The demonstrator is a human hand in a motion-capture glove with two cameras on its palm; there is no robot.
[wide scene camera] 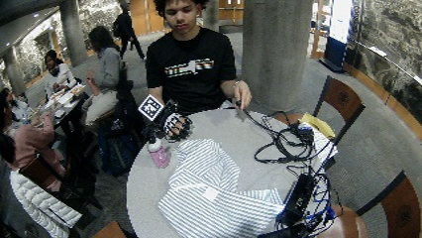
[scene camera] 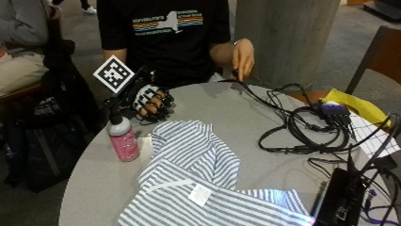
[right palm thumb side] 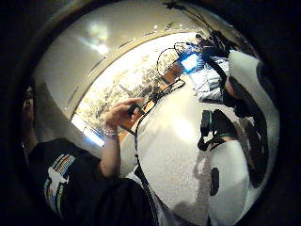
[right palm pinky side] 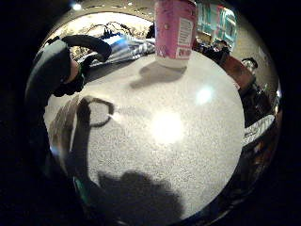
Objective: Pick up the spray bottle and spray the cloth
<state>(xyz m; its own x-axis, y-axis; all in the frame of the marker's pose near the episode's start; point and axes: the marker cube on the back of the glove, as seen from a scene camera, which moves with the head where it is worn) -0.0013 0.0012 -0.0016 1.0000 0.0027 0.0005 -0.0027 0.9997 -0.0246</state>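
So we're hovering our gloved right hand (scene camera: 152, 101) just above the table (scene camera: 251, 117), fingers hanging loosely curled and gripping nothing. We're seeing the pink spray bottle (scene camera: 123, 137) standing upright just beside it, toward the table's edge, with the striped cloth (scene camera: 194, 160) lying alongside.

We see a tangle of black cables (scene camera: 300, 127) at the round table's (scene camera: 100, 188) three o'clock, a yellow cloth (scene camera: 354, 104) beyond at two.
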